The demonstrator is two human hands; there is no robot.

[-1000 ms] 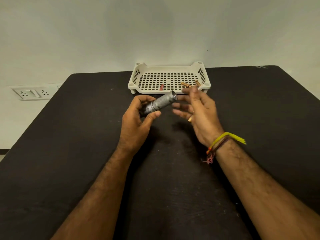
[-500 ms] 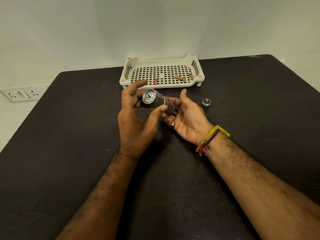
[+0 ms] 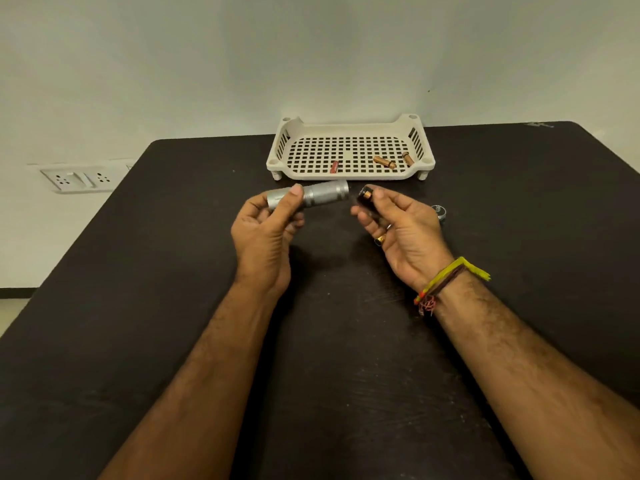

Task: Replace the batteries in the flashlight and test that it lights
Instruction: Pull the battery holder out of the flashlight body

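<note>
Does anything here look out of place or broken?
Nothing looks broken. The flashlight is simply apart: its end cap lies alone on the table, the right hand holds a dark battery holder, and loose batteries lie scattered in the tray.

A black tabletop [image 3: 145, 306] stands against a pale wall [image 3: 242, 64]. A white socket plate [image 3: 81, 178] sits on the wall at its left edge.

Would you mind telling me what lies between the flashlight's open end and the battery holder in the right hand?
Nothing: the head view shows only bare black table between the flashlight and the battery holder.
</note>
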